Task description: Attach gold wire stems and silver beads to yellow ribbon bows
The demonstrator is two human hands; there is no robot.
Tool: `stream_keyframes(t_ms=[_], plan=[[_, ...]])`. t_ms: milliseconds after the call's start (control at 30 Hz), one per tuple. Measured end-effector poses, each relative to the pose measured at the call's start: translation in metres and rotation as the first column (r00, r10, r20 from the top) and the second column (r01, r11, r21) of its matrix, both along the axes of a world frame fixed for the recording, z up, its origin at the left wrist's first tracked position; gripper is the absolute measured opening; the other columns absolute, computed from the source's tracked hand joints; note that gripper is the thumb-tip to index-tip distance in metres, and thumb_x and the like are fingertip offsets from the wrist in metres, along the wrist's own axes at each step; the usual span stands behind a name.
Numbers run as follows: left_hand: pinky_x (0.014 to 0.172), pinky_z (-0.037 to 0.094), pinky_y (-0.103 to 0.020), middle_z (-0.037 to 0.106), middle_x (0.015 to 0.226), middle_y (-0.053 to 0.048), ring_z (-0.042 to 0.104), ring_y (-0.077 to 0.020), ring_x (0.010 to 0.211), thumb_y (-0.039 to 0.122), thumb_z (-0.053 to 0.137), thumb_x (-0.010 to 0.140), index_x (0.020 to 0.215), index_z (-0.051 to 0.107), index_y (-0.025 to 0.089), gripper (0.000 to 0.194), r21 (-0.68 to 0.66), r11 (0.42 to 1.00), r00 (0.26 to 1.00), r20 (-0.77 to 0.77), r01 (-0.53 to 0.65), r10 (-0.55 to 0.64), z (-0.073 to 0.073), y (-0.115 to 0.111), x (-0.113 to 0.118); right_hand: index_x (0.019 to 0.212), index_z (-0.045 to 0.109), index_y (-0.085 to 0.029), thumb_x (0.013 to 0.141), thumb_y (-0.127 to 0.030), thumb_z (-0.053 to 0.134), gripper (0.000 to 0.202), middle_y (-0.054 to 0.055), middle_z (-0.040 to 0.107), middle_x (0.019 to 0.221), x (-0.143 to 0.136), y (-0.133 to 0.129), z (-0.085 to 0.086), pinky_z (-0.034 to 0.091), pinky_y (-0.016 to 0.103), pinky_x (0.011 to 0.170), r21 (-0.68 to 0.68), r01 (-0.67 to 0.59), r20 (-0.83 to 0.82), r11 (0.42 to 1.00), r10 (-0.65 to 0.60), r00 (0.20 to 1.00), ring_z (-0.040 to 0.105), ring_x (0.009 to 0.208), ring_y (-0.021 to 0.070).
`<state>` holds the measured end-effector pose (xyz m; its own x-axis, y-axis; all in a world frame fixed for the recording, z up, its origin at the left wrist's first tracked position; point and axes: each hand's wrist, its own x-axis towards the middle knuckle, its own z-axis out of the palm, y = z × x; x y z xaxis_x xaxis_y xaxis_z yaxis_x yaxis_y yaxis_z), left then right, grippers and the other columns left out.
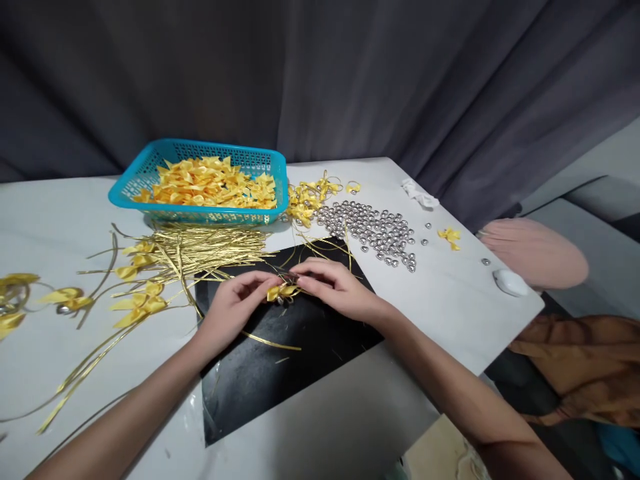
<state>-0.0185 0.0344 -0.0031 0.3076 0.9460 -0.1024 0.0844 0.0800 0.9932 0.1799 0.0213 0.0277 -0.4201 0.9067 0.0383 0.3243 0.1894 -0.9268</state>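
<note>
Left hand [239,297] pinches a yellow bow [281,292]; right hand [336,287] meets it from the right, over a black mat [290,380] on the white counter [450,320]. Far left, blue basket [200,210] holding yellow ribbon pieces [205,183]; gold cords [215,247] nearer. Loose silver beads [373,230] right of basket.

My left hand [235,303] and right hand [343,288] are bare, with slim fingers [320,267]. My forearms [445,370] are bare as well, long and slender, tapering to narrow wrists [384,315].
</note>
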Motion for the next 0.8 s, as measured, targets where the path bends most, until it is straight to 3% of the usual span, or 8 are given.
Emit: stream_keyframes(t_ms=[167, 367, 467, 600, 800], plan=[[0.062, 0.047, -0.019, 0.073, 0.078, -0.002, 0.061, -0.0128, 0.068, 0.043, 0.067, 0.076, 0.083, 0.073, 0.019, 0.025, -0.025, 0.999, 0.997, 0.067, -0.021, 0.023, -0.007, 0.0023, -0.004, 0.096, 0.066, -0.013, 0.084, -0.027, 0.059, 0.02, 0.006, 0.062, 0.088, 0.0067, 0.0004, -0.0015, 0.046, 0.023, 0.067, 0.038, -0.042, 0.146, 0.998, 0.036, 0.989, 0.059, 0.077, 0.0133], [0.061, 0.047, -0.019, 0.072, 0.076, -0.002, 0.061, -0.0125, 0.066, 0.042, 0.068, 0.076, 0.085, 0.072, 0.019, 0.026, -0.052, 0.999, 0.992, 0.127, -0.017, 0.023, -0.008, 0.0024, -0.0053, 0.095, 0.066, -0.011, 0.081, -0.027, 0.061, 0.022, 0.006, 0.061, 0.088, 0.0064, -0.0015, -0.0024, 0.049, 0.024, 0.068, -0.013, 0.0, 0.098, 1.0, 0.001, 0.995, 0.06, 0.078, 0.0136], [0.061, 0.047, -0.019, 0.072, 0.078, -0.002, 0.061, -0.0126, 0.066, 0.042, 0.069, 0.075, 0.085, 0.072, 0.018, 0.026, -0.055, 0.998, 0.99, 0.137, -0.013, 0.02, -0.0075, 0.0024, -0.0041, 0.092, 0.065, -0.01, 0.077, -0.024, 0.065, 0.02, 0.006, 0.062, 0.091, 0.0037, -0.0013, -0.0026, 0.05, 0.024, 0.073, -0.152, 0.045, -0.005, 0.987, -0.046, 0.999, 0.061, 0.081, 0.013], [0.061, 0.047, -0.019, 0.072, 0.081, -0.002, 0.06, -0.0122, 0.067, 0.042, 0.069, 0.075, 0.086, 0.073, 0.02, 0.025, -0.048, 0.999, 0.989, 0.145, -0.009, 0.016, -0.007, 0.0018, -0.0032, 0.088, 0.064, -0.011, 0.072, -0.025, 0.067, 0.021, 0.003, 0.065, 0.086, 0.0019, 0.0009, -0.004, 0.049, 0.022, 0.074, -0.377, 0.046, -0.13, 0.925, -0.102, 0.986, 0.062, 0.078, 0.0109], [0.062, 0.044, -0.016, 0.066, 0.09, 0.0, 0.057, -0.0119, 0.078, 0.037, 0.068, 0.078, 0.082, 0.074, 0.026, 0.013, 0.013, 1.0, 0.988, 0.152, 0.028, -0.03, -0.0048, 0.0031, -0.0042, 0.088, 0.066, -0.011, 0.074, -0.033, 0.065, 0.026, 0.001, 0.065, 0.074, 0.0029, 0.0011, -0.0054, 0.049, 0.022, 0.065, -0.408, 0.027, -0.12, 0.912, -0.083, 0.989, 0.061, 0.067, 0.0096]])
